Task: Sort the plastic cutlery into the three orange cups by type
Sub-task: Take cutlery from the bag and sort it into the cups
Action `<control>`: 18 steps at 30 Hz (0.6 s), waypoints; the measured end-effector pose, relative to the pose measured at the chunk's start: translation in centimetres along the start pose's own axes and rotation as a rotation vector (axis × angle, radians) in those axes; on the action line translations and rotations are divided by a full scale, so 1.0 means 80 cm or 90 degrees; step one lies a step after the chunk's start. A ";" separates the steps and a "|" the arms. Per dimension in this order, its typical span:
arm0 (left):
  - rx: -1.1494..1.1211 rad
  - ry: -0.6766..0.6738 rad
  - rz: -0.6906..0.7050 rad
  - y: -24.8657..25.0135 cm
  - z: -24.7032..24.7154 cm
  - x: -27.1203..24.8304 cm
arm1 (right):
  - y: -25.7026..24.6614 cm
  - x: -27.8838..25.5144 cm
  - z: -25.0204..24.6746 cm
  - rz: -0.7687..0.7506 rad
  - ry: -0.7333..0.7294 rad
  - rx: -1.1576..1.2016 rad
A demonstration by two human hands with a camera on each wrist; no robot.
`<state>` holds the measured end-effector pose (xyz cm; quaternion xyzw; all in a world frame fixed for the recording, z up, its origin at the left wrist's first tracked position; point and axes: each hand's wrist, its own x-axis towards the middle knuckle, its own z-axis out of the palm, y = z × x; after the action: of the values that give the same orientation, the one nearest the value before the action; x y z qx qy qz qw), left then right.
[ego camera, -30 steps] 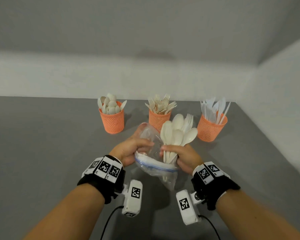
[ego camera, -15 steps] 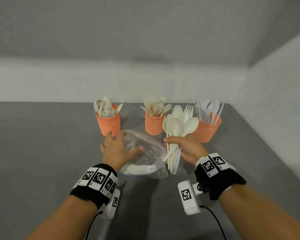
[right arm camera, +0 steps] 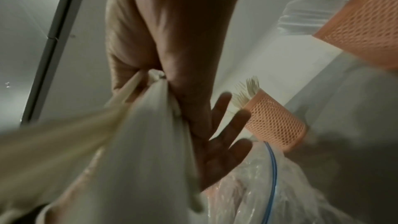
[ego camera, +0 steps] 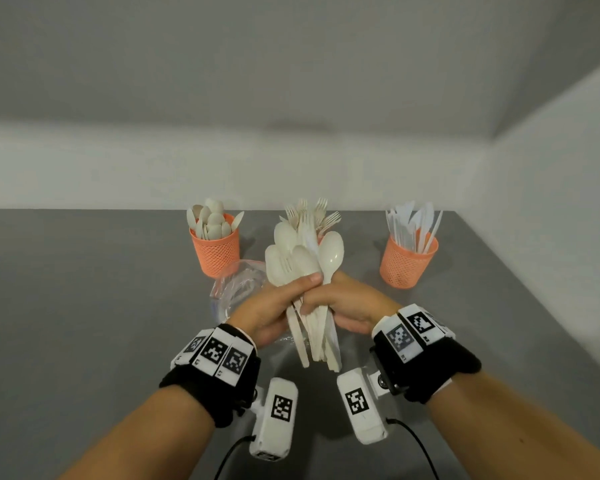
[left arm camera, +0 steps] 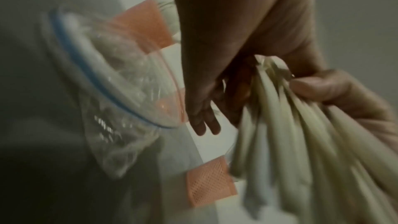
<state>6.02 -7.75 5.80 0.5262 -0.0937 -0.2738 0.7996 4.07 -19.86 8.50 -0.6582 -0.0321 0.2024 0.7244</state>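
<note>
Gripping cutlery bundle [ego camera: 331,252] by handles [ego camera: 321,344] in right hand [ego camera: 347,306], steadying with straight-fingered left hand [ego camera: 267,306]. Likely handling light, stiff, slippery; favouring single-handle pinches.

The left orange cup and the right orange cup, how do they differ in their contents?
The left orange cup holds cream spoons; the right orange cup holds whiter knives. The spoons rise only a little above the left orange cup's rim; the knives stand well above the right orange cup's rim. Both are orange mesh cups standing on the grey table.
</note>
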 end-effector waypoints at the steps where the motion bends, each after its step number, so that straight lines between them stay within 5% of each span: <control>1: -0.028 0.004 -0.008 0.002 0.003 -0.002 | -0.001 -0.001 0.002 0.021 -0.004 -0.001; 10: -0.134 0.071 -0.032 0.011 0.007 0.010 | -0.004 -0.010 -0.003 0.137 -0.103 -0.037; 18: -0.100 0.038 -0.043 0.003 0.013 0.008 | -0.004 -0.007 0.001 0.132 -0.078 -0.323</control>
<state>6.15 -8.86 6.42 0.4725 -0.0304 -0.2911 0.8313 3.63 -19.99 8.95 -0.8049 -0.0581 0.3002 0.5086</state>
